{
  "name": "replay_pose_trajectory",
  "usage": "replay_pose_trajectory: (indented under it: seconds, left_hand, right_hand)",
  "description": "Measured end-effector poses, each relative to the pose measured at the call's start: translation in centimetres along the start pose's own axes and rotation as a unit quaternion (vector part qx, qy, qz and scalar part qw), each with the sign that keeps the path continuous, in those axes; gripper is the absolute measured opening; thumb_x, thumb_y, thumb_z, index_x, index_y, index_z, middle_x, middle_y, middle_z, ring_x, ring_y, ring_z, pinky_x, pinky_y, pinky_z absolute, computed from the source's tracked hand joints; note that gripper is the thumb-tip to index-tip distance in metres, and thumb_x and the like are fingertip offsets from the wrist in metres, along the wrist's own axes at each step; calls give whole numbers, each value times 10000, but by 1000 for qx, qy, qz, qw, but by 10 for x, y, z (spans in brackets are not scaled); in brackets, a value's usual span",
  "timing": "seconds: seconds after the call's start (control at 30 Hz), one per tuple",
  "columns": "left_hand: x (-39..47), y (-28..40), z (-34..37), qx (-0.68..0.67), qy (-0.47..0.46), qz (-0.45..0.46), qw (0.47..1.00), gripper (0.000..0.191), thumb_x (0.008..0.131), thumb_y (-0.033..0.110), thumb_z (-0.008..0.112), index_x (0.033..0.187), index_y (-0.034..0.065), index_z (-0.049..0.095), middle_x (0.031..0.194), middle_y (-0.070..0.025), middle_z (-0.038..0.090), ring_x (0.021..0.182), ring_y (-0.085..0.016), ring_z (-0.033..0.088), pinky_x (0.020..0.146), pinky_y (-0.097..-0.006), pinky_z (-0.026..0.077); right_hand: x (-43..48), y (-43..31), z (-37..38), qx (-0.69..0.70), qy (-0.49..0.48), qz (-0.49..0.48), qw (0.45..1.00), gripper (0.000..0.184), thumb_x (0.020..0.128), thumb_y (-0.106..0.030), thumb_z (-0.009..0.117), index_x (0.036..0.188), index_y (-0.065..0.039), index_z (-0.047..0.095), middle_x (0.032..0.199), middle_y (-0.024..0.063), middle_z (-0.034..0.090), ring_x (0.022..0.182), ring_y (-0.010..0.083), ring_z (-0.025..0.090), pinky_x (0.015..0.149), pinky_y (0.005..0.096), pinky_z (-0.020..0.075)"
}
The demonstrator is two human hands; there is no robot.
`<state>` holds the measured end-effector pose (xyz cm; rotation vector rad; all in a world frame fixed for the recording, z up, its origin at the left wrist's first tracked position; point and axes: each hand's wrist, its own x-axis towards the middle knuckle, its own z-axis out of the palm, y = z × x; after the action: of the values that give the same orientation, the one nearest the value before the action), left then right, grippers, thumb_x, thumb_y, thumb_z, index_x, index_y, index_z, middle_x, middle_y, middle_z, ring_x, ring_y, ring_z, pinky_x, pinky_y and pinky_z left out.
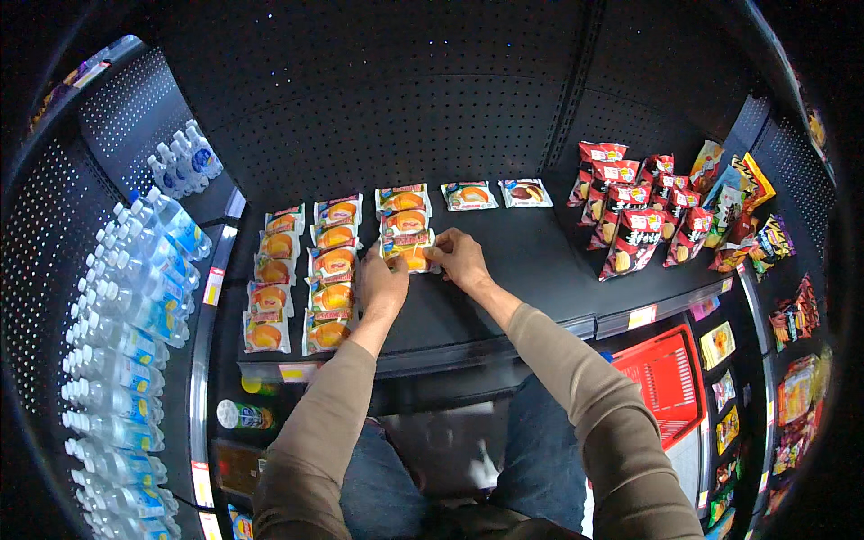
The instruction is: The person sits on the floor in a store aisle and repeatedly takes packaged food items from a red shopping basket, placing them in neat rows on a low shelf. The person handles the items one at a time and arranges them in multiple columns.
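Both hands are on a wrapped bun pack, the nearest one in the third column on the black shelf. My left hand has its fingers at the pack's left edge. My right hand pinches its right edge between thumb and fingers. Behind it in the same column lie two more bun packs, the middle one and the rear one. To the left run two longer columns of bun packs, one beside my left hand and one farther left.
A bun pack and a dark-topped cake pack lie at the back. Red snack bags stand at right. Water bottles fill the left shelf. A red shopping basket sits low at right. Black pegboard rises behind.
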<state>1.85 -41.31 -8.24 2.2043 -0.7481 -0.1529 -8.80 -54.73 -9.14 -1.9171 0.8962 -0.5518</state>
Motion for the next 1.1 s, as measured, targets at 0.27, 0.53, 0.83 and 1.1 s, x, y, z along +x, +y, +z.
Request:
replay_pose_trajectory:
  seconds: [0.27, 0.53, 0.83, 1.1]
  left_hand:
    - [-1, 12, -2, 23, -2, -4, 1000, 530, 878, 263, 642, 1313, -7, 505, 1247, -251, 554, 1209, -399, 524, 1015, -477, 443]
    - [8, 5, -1, 53, 28, 22, 998, 538, 870, 248, 644, 1307, -34, 505, 1265, -255, 555, 1206, -393, 532, 1028, -463, 440]
    - [20, -4, 5, 44, 3, 10, 999, 584, 877, 256, 629, 1369, -15, 468, 1320, -233, 553, 1208, -395, 550, 1028, -456, 443]
    - [16, 4, -3, 20, -16, -4, 1000, 582, 896, 260, 598, 1383, -32, 470, 1370, -277, 526, 1287, -401, 500, 1089, -433, 397]
  right_hand:
    - [5, 4, -2, -19, 14, 3, 1000, 442, 825, -326, 786, 1094, -4, 649, 965, 138, 716, 854, 261, 703, 766, 370, 549]
    - [-2, -16, -8, 1, -30, 33, 999, 455, 860, -223, 768, 1195, 38, 607, 1028, 154, 699, 795, 194, 698, 544, 293, 581]
    - [1, -14, -9, 28, -36, 26, 999, 406, 862, -159, 754, 1185, 43, 614, 1013, 140, 703, 798, 177, 693, 556, 283, 582]
    - [2, -15, -10, 45, -46, 25, 998, 511, 858, -134, 753, 1297, 39, 556, 987, 151, 685, 785, 183, 686, 550, 282, 581]
